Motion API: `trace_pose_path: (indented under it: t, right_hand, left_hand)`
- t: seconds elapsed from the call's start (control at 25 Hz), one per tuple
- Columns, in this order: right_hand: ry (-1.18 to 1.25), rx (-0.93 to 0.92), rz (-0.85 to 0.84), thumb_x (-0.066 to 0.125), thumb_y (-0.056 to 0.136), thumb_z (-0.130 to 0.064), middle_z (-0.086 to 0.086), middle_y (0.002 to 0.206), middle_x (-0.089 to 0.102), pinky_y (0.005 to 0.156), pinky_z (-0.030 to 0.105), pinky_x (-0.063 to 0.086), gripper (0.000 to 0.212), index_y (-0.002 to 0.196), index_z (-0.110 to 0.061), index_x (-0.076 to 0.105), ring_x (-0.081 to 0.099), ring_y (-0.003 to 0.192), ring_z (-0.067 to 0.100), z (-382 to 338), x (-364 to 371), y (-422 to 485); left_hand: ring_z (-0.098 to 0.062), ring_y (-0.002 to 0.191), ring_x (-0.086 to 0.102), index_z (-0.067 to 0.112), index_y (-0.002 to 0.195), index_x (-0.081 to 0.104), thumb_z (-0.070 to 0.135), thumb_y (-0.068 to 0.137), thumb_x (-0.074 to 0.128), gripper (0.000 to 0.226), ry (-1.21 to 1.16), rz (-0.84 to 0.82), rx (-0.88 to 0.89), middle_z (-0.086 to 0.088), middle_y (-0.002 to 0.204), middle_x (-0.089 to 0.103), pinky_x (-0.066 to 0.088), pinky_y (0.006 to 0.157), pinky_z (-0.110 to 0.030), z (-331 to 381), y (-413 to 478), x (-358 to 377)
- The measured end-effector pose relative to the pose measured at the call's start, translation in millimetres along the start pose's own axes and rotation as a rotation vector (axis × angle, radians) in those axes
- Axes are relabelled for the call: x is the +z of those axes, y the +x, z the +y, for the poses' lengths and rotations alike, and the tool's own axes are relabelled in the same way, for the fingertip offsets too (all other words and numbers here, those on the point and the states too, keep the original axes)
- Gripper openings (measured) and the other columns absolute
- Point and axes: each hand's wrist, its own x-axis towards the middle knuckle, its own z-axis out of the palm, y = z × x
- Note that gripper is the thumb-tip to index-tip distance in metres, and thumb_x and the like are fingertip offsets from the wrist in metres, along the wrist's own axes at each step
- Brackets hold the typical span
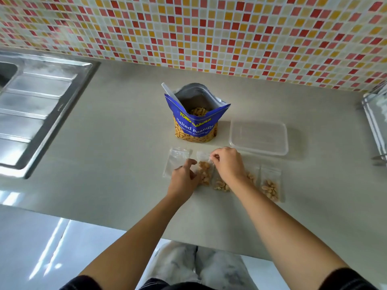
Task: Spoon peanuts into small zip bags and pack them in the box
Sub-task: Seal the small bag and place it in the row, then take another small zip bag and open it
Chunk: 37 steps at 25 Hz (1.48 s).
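An open blue bag of salted peanuts [196, 120] stands on the grey counter [117, 147]. In front of it lie several small clear zip bags. One filled zip bag [204, 172] lies between my hands: my right hand [227, 164] pinches its top edge, and my left hand [184, 180] rests on its left side with fingers curled against it. An empty zip bag [176, 162] lies to the left. Two more filled bags lie to the right, one [221, 185] partly under my right wrist, one [270, 186] apart. The clear plastic box [258, 137] sits empty at right.
A steel sink and drainboard [35, 105] take up the counter's left side. A metal rack [377, 120] stands at the far right edge. The mosaic tile wall [188, 28] runs behind. The counter's front edge is near my legs.
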Motion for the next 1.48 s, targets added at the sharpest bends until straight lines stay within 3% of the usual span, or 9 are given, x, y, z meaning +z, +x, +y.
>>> trace_pose_path:
  t: [0.16,0.4,0.56,0.84,0.96,1.08,1.2,1.36,1.48]
  right_hand:
    - [-0.117,0.003,-0.032,0.063,0.085,-0.017,0.012,0.108,0.066,0.081,0.033,0.050,0.028,0.112,-0.010,0.063,0.062,0.098,0.029,-0.2,6.7,1.0]
    - [-0.021,-0.186,0.036,0.058,0.086,-0.012,0.014,0.103,0.063,0.083,0.033,0.047,0.025,0.108,-0.008,0.067,0.059,0.095,0.032,-23.0,8.3,-0.1]
    - [-0.036,-0.167,-0.067,0.053,0.090,-0.019,0.012,0.115,0.059,0.091,0.035,0.043,0.032,0.120,-0.009,0.061,0.054,0.107,0.030,-54.4,24.6,7.0]
    - [-0.162,-0.027,-0.108,0.057,0.088,-0.014,0.012,0.118,0.053,0.088,0.036,0.044,0.025,0.112,-0.008,0.057,0.052,0.110,0.031,-70.5,41.9,14.1]
    - [-0.014,0.001,-0.043,0.058,0.086,-0.011,0.011,0.103,0.065,0.075,0.032,0.045,0.014,0.099,-0.009,0.060,0.060,0.095,0.029,-70.0,45.3,4.7]
    - [0.549,0.194,-0.013,0.063,0.086,-0.019,-0.001,0.083,0.066,0.063,0.022,0.043,0.010,0.095,-0.018,0.060,0.061,0.073,0.010,-77.4,32.9,-5.6]
    - [0.948,0.234,-0.118,0.070,0.081,-0.019,-0.001,0.082,0.064,0.056,0.016,0.044,0.021,0.097,-0.022,0.057,0.059,0.071,0.009,-90.2,12.7,-15.1]
    - [1.150,0.138,-0.009,0.073,0.077,-0.009,-0.001,0.077,0.063,0.060,0.019,0.044,0.023,0.089,-0.023,0.059,0.057,0.063,0.004,-109.6,-20.2,-18.6]
    - [1.174,0.042,0.051,0.073,0.076,-0.010,-0.001,0.079,0.068,0.064,0.018,0.047,0.024,0.091,-0.023,0.060,0.061,0.071,0.008,-119.0,-56.8,-15.7]
  left_hand:
    - [-0.027,0.086,0.061,0.012,0.122,0.055,0.024,0.088,0.059,0.037,0.206,-0.005,0.179,-0.014,0.104,0.064,0.049,0.075,-0.030,-8.1,4.9,-2.3]
    - [-0.033,0.093,0.064,0.008,0.118,0.062,0.016,0.088,0.059,0.031,0.283,0.202,0.231,-0.016,0.113,0.060,0.046,0.083,-0.032,-28.1,42.5,-51.5]
    - [-0.036,0.110,0.052,0.013,0.124,0.059,0.011,0.086,0.060,0.038,0.410,0.064,0.309,-0.016,0.125,0.055,0.042,0.094,-0.037,-47.1,67.7,-72.2]
    - [-0.032,0.105,0.055,0.006,0.108,0.064,0.009,0.079,0.066,0.029,0.487,-0.088,0.478,-0.015,0.115,0.061,0.037,0.090,-0.030,-45.3,88.5,-80.2]
    - [-0.030,0.091,0.060,0.005,0.099,0.062,0.009,0.081,0.064,0.018,0.362,-0.105,0.432,-0.012,0.098,0.067,0.041,0.074,-0.028,-40.5,79.1,-86.2]
    - [-0.021,0.079,0.064,0.009,0.098,0.062,0.008,0.083,0.065,0.015,0.063,-0.131,0.293,-0.008,0.086,0.071,0.048,0.074,-0.027,-34.5,64.0,-104.4]
    - [-0.021,0.073,0.065,0.013,0.092,0.063,0.001,0.082,0.065,0.016,-0.276,-0.192,0.177,-0.009,0.077,0.068,0.055,0.076,-0.031,-19.7,49.6,-135.7]
    - [-0.015,0.070,0.066,0.010,0.099,0.063,0.010,0.087,0.061,0.012,-0.549,-0.271,0.178,-0.007,0.083,0.065,0.056,0.073,-0.025,12.4,29.8,-174.4]
    - [-0.019,0.078,0.068,0.009,0.100,0.067,0.029,0.096,0.044,0.030,-0.658,-0.281,0.205,-0.008,0.089,0.071,0.056,0.076,-0.028,41.0,22.2,-193.3]
